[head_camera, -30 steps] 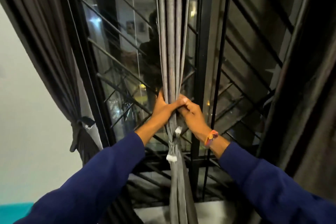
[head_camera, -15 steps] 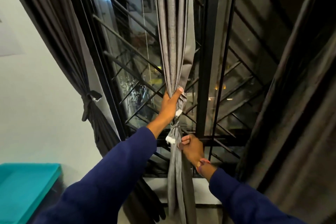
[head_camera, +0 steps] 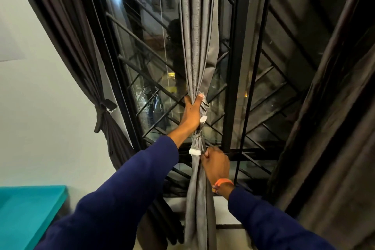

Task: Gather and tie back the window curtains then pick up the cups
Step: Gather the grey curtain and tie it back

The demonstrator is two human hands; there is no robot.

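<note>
A grey curtain (head_camera: 197, 32) hangs gathered in a narrow bunch down the middle of the window. My left hand (head_camera: 191, 112) is shut around the bunch just above a knotted grey tie-back (head_camera: 197, 144) with white ends. My right hand (head_camera: 216, 165) grips the curtain right below that knot. A dark curtain (head_camera: 81, 50) on the left is bound by its own tie (head_camera: 103, 111). Another dark curtain (head_camera: 332, 128) hangs loose on the right. No cups are in view.
Behind the curtains stands a black-framed window (head_camera: 233, 67) with diagonal metal bars and dark glass. A teal surface (head_camera: 26, 213) sits at the lower left against the pale wall (head_camera: 40, 128). A white sill (head_camera: 223, 213) runs under the window.
My right hand has dropped from beside the left hand to below the knot. The left hand stays gripping the bunch. The view has tilted down and left, bringing the teal surface in.
</note>
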